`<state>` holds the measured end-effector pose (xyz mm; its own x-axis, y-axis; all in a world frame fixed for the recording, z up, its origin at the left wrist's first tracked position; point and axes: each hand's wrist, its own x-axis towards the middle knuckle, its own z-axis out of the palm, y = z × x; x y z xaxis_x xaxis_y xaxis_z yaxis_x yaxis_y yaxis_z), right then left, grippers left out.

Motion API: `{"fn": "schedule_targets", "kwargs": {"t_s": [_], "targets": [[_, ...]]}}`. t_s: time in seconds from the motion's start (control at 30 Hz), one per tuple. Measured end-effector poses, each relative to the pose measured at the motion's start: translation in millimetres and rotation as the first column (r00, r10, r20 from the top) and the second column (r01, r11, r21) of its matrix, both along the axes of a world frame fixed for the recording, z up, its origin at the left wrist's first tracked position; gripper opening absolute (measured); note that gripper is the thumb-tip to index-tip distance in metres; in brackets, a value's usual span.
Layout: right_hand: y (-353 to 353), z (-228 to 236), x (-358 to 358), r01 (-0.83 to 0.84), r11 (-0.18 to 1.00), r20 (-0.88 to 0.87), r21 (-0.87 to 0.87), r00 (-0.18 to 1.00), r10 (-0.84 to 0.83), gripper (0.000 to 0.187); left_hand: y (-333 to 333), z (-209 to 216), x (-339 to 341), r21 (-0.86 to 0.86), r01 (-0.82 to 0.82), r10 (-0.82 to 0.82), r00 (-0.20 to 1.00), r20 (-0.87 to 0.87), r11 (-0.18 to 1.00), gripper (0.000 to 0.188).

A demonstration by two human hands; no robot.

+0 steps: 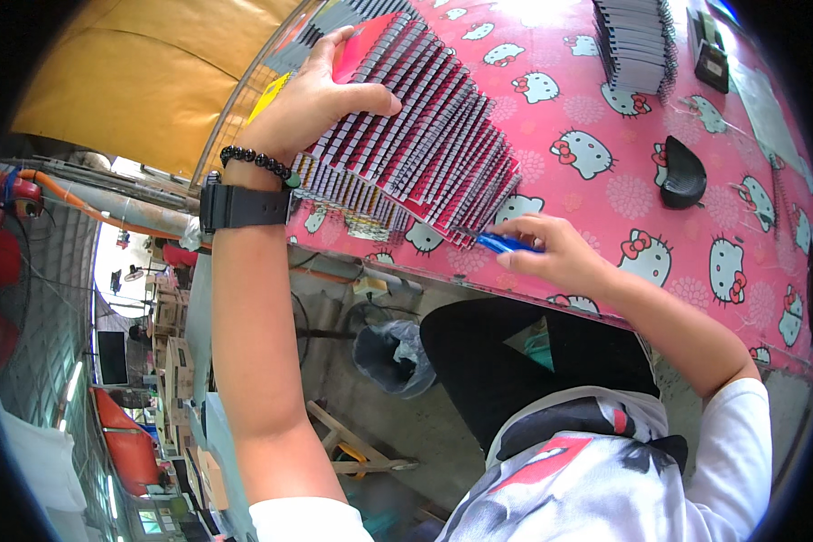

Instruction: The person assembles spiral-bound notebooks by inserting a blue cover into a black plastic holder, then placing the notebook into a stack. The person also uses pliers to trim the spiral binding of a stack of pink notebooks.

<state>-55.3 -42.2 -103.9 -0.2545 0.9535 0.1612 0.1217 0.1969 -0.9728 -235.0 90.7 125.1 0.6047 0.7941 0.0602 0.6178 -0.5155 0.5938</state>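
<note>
A fanned stack of spiral-bound notebooks with red covers leans across the near left of the table, wire spines facing up. My left hand rests on its upper left part, fingers stretched over a red cover and thumb spread onto the spines. At the stack's near right corner, my right hand is closed around a small blue-handled tool, which looks like pliers. The tool's dark tip meets the ends of the wire bindings; its jaws are too small to make out.
A pink cartoon-patterned cover lies over the table. More spiral-bound books stand at the back, with a black curved object at right. Another batch of notebooks sits under my left wrist. A lined bin stands on the floor.
</note>
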Motion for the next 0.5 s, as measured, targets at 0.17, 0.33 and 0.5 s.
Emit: {"fn": "schedule_targets", "kwargs": {"t_s": [0.17,0.33,0.5], "targets": [[-5,-1,-1,0.052,0.791,0.352,0.609,0.877,-0.329,0.056,4,-2,-4,-0.052,-0.016,0.016,1.000,0.000,0.999,0.092],[11,-13,1,-0.004,0.760,0.335,0.650,0.899,-0.282,0.042,-1,0,0,-0.001,-0.022,0.022,1.000,0.000,1.000,0.103],[17,-15,7,-0.350,0.847,-0.357,-0.399,0.911,0.208,0.033,4,-1,-1,0.018,-0.013,0.014,1.000,-0.014,1.000,0.104]]}}
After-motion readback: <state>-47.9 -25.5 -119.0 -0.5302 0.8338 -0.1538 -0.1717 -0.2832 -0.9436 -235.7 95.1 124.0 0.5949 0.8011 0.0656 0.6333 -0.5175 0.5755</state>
